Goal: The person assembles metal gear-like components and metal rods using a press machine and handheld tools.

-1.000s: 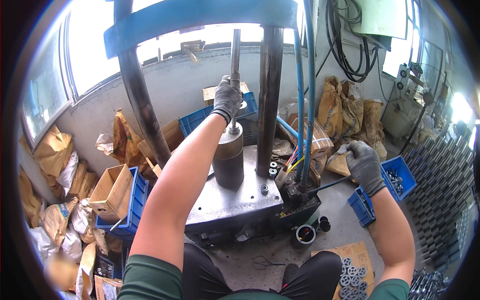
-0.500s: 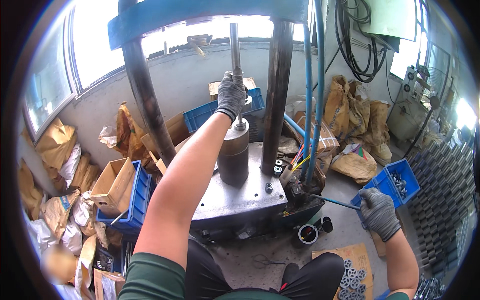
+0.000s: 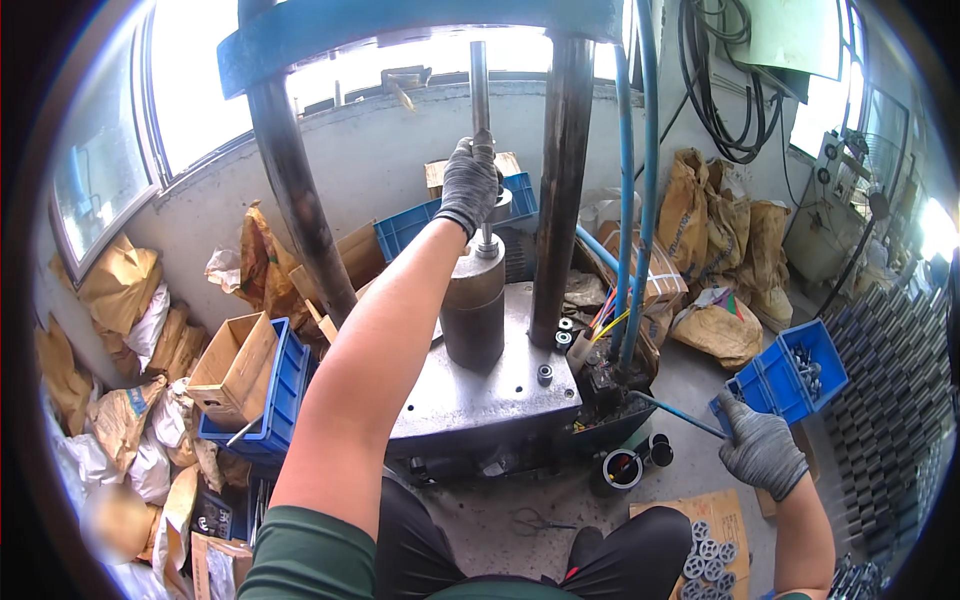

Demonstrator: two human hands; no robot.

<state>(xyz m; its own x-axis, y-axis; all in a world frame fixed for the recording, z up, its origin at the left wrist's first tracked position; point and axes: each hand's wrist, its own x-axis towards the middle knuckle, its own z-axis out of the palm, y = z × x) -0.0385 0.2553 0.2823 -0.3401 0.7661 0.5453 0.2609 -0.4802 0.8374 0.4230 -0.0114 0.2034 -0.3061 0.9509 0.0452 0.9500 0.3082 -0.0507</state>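
Note:
My left hand (image 3: 470, 182), in a grey glove, is raised at the press, its fingers closed around a metal part at the lower end of the upright steel rod (image 3: 479, 85). The glove hides most of that part; a round metal edge (image 3: 502, 206) shows beside it. Directly below, a narrow shaft (image 3: 487, 243) stands on a thick steel cylinder (image 3: 474, 315), which rests on the press's metal bed (image 3: 480, 405). My right hand (image 3: 764, 447), also gloved, is wrapped round the outer end of a thin blue lever (image 3: 682, 414) right of the bed.
Dark columns (image 3: 563, 190) flank the cylinder. Small metal bushings (image 3: 545, 374) sit on the bed's right side. Blue bins (image 3: 783, 375) hold metal parts at right, beside stacked metal pieces (image 3: 880, 400). Scissors (image 3: 540, 522) and several spoked discs (image 3: 710, 560) lie low. Sacks (image 3: 125, 420) crowd the left.
My right hand has moved slightly down, and the lever's outer end has dropped with it. My left hand keeps its hold at the rod. The whole view has shifted a little.

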